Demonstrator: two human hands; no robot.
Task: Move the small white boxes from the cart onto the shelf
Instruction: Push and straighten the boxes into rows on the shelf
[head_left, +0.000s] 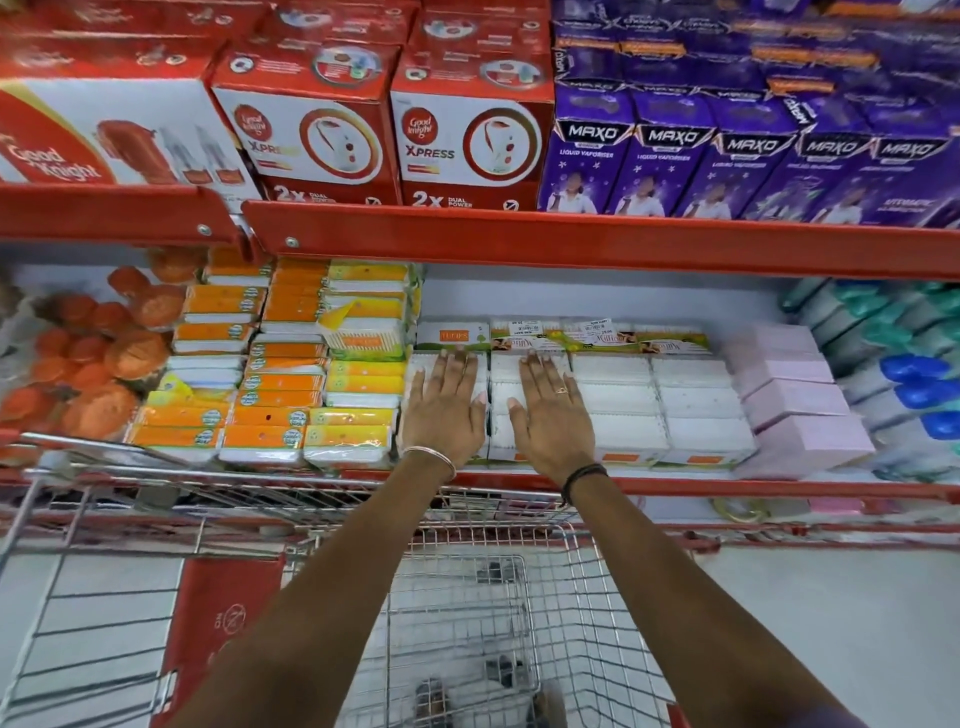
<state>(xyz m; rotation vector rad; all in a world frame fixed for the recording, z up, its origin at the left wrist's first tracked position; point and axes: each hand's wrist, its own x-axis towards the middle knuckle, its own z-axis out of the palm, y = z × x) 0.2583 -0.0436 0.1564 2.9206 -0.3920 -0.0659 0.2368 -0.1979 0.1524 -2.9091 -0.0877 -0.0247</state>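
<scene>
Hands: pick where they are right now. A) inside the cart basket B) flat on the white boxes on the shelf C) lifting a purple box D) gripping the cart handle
B: the left hand and right hand lie palm-down on the white boxes on the shelf.

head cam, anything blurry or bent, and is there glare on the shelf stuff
Head view: the wide lens bows the red shelf edge and stretches the corners. The purple boxes at right and the orange packs at far left are smeared, while both hands, left and right, flat on the white boxes, are fairly sharp. Lighting is even; slight sheen on the yellow packs.
</scene>
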